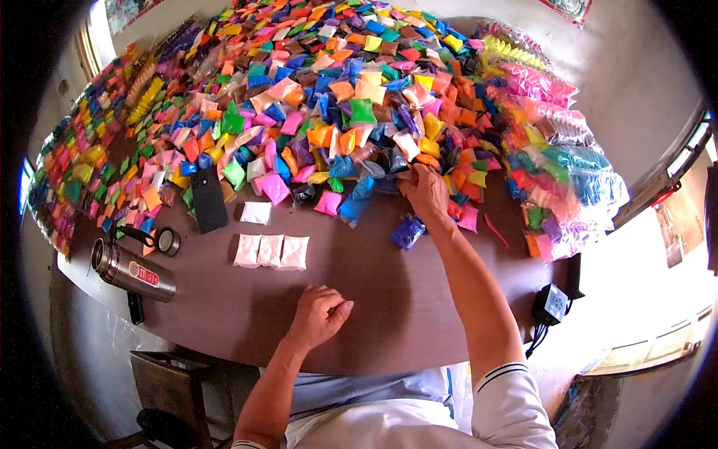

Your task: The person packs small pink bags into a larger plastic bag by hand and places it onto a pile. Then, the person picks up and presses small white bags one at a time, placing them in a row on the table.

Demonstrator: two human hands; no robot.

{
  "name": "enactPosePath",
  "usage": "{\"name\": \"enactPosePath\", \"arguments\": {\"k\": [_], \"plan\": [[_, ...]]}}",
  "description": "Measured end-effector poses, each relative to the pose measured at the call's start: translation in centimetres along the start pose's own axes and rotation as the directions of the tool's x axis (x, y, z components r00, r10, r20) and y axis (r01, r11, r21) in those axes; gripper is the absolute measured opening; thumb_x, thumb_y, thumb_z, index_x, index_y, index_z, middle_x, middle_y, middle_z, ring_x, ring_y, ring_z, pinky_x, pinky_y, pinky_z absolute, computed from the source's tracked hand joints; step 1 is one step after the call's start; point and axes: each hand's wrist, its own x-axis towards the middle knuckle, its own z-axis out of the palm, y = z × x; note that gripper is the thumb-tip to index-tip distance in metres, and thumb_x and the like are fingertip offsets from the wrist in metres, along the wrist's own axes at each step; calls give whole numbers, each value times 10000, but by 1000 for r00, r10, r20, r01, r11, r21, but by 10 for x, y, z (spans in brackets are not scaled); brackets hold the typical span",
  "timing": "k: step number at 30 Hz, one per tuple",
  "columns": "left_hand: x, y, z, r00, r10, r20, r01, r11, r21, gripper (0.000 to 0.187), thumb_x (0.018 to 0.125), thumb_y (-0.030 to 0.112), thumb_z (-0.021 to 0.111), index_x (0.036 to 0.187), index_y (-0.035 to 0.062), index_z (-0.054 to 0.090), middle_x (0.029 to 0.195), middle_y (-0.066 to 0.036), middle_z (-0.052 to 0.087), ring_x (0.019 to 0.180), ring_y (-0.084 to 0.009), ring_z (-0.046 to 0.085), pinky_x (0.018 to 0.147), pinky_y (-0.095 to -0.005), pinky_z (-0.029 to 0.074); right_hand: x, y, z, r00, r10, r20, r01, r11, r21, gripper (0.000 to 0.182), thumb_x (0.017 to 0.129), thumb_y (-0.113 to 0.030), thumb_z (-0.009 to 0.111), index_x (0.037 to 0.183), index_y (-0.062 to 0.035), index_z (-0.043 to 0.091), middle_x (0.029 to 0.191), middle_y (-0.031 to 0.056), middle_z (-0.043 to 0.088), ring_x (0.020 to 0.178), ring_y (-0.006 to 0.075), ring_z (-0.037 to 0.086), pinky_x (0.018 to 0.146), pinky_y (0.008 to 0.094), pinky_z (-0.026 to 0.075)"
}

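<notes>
My right hand [426, 193] reaches to the front edge of a big heap of small colored packets [362, 111]. Its fingers are bent together among the packets, close to a dark packet [396, 159], and what they hold is hidden. Just below that hand lies a blue packet [408, 233], apart from the heap. My left hand [320, 310] rests on the table, fingers curled in a loose fist with nothing visible inside. Beyond it three pale pink packets [270, 251] lie side by side in a row. A single white packet [256, 212] sits behind that row.
A steel flask [134, 271] lies at the left of the brown table [359, 299], its lid [167, 241] nearby. A black phone-like slab [208, 199] leans at the heap's edge. Large bags of packets [576, 172] are stacked at right, above a small fan-like device [552, 304].
</notes>
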Motion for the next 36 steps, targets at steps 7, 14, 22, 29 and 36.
{"name": "enactPosePath", "arguments": {"k": [7,14,22,29,36], "plan": [[0,1,0,1000,-29,-9,28,999,-35,216,854,184,688,718,27,630,707,-92,628,693,-286,593,690,-410,434,-10,5,-26,990,55,-128,-76,984,-161,240,852,-184,603,1039,-55,681,990,160,697,934,356,650,805,416,515],[0,5,-7,996,-34,78,41,995,-95,300,886,306,674,722,60,625,710,-64,627,677,-240,586,750,-392,426,-51,21,-61,859,269,436,-510,364,780,173,905,-166,585,985,-32,660,779,71,654,667,166,615,575,306,462],[-2,1,-10,1000,-16,-2,15,984,-177,327,881,339,667,720,58,623,687,-90,598,645,-277,571,711,-397,419,-148,-75,-30,757,-30,653,-650,68,757,155,961,-155,588,1076,-52,603,915,22,652,813,109,624,704,249,493],[8,11,-10,997,-66,-50,51,965,-257,309,950,337,559,996,52,667,885,-149,672,836,-390,619,742,-452,469,-164,-71,-19,701,-270,660,-613,243,751,211,891,-105,628,1077,-11,597,976,23,643,932,109,591,852,278,470],[3,4,-6,995,-79,63,91,973,-212,494,985,487,498,942,30,683,781,-103,652,757,-271,618,760,-396,451,-161,-87,-20,719,-315,620,-551,284,784,169,971,-164,621,1012,-2,640,895,19,660,840,96,586,744,273,484]]}}
